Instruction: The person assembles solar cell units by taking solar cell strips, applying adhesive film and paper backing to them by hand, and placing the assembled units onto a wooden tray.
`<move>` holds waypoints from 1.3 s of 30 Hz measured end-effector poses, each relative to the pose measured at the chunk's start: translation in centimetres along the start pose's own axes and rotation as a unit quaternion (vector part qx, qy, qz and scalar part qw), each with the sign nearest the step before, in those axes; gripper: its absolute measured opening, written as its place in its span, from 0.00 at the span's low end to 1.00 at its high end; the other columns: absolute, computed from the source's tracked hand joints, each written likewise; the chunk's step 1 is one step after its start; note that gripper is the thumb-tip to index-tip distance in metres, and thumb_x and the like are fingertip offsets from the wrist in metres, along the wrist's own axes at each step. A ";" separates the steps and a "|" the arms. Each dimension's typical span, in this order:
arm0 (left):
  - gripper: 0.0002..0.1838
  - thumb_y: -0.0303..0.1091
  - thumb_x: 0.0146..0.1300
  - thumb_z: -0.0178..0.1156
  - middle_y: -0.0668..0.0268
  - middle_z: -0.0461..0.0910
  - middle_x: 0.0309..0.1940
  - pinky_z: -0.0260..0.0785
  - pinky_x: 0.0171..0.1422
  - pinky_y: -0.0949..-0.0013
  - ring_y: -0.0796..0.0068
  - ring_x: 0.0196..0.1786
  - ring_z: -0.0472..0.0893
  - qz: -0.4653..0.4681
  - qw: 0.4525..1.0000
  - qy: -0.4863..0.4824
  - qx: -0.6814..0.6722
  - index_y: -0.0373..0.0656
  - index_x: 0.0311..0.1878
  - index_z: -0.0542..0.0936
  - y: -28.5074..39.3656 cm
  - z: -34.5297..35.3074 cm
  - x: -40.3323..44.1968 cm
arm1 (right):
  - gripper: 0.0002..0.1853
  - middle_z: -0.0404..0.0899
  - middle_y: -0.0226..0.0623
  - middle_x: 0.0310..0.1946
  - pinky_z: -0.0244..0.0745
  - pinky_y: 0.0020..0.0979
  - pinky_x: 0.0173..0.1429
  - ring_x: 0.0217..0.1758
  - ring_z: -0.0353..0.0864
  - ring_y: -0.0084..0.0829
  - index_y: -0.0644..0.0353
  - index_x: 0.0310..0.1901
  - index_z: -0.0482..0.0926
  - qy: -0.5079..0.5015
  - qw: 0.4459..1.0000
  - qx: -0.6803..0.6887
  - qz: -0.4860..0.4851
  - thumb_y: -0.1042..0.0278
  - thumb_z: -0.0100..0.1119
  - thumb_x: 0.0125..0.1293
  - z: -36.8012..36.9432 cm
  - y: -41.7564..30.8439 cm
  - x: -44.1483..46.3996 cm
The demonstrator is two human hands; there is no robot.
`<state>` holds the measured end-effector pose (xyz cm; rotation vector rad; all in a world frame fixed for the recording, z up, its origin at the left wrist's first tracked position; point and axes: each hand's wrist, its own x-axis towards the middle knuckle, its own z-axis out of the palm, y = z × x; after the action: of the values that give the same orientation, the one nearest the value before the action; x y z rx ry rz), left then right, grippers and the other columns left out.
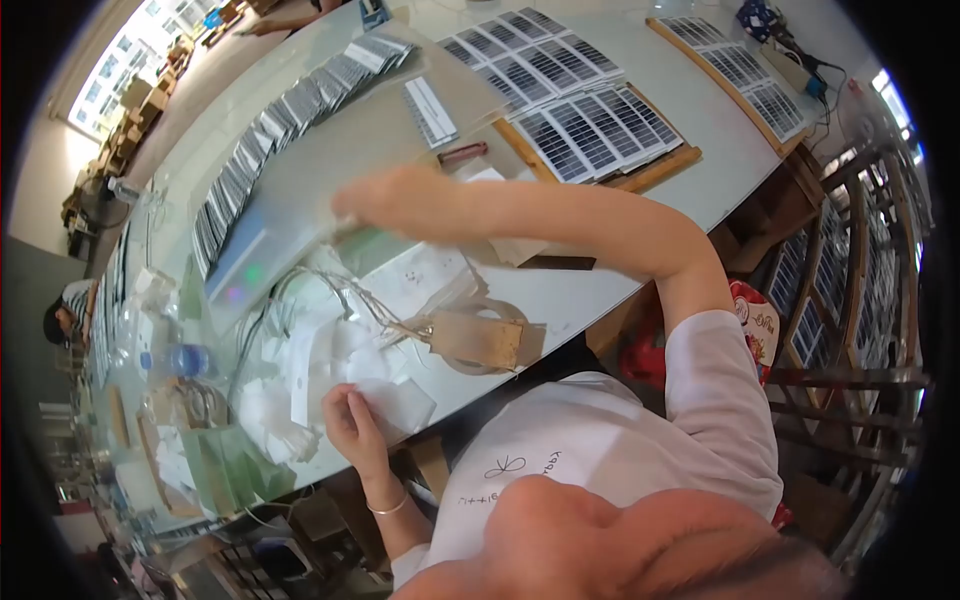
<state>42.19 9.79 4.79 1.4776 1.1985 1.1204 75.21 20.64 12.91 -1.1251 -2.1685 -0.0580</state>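
Note:
My right hand (395, 203) is stretched across the table and smeared by motion, so its fingers do not show clearly. Below it lie a pale green sheet and a white box-like piece (420, 283). My left hand (355, 425), with a bracelet at the wrist, is curled at the edge of thin white sheets (398, 405), its fingers closed on one. Between the hands sits a tan block (475, 340) with several thin wires running left from it. A long row of overlapping panel strips (285, 120) curves beyond my right hand, and a single strip (430, 110) lies apart.
Small solar panels (590, 130) rest on a wooden board; more lie on another board (740, 75) at the far right. A red-handled tool (462, 153) is nearby. Bottles (188, 360) and crumpled white material (270, 415) crowd the left. Racks of panels (840, 270) stand right. Another person sits far left.

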 end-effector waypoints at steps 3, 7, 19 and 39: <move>0.04 0.28 0.80 0.53 0.74 0.73 0.29 0.61 0.31 0.81 0.87 0.28 0.69 -0.017 1.000 0.016 -0.010 0.41 0.52 0.76 0.3 0.2 0.0 | 0.27 0.76 0.41 0.46 0.84 0.35 0.47 0.44 0.88 0.38 0.58 0.68 0.68 0.036 0.975 0.205 0.075 0.84 0.55 0.68 -3.3 -1.2 0.5; 0.05 0.28 0.80 0.54 0.73 0.76 0.30 0.64 0.32 0.80 0.86 0.28 0.71 -0.044 0.999 0.016 -0.016 0.41 0.52 0.76 1.1 -0.7 0.0 | 0.31 0.67 0.39 0.47 0.86 0.32 0.49 0.49 0.88 0.36 0.59 0.72 0.63 -0.075 0.869 0.466 0.149 0.85 0.55 0.69 -8.3 -5.5 -2.2; 0.14 0.09 0.66 0.47 0.52 0.80 0.45 0.82 0.56 0.56 0.54 0.49 0.87 0.313 0.941 -0.120 0.038 0.33 0.51 0.73 10.0 4.5 1.3 | 0.23 0.68 0.43 0.55 0.70 0.39 0.67 0.60 0.68 0.44 0.61 0.56 0.73 -0.083 0.974 0.193 0.085 0.70 0.72 0.62 -1.3 -6.3 -9.9; 0.13 0.24 0.48 0.70 0.65 0.84 0.46 0.78 0.50 0.65 0.62 0.48 0.85 0.491 0.833 -0.130 0.220 0.45 0.40 0.87 5.6 9.1 -3.3 | 0.05 0.74 0.34 0.48 0.78 0.32 0.51 0.52 0.76 0.32 0.59 0.42 0.83 -0.084 0.948 0.235 0.195 0.68 0.64 0.72 -2.8 -5.5 -9.8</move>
<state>51.68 4.95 8.25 2.6665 0.4518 1.2346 76.55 9.42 10.70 -1.2749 -1.9074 0.7167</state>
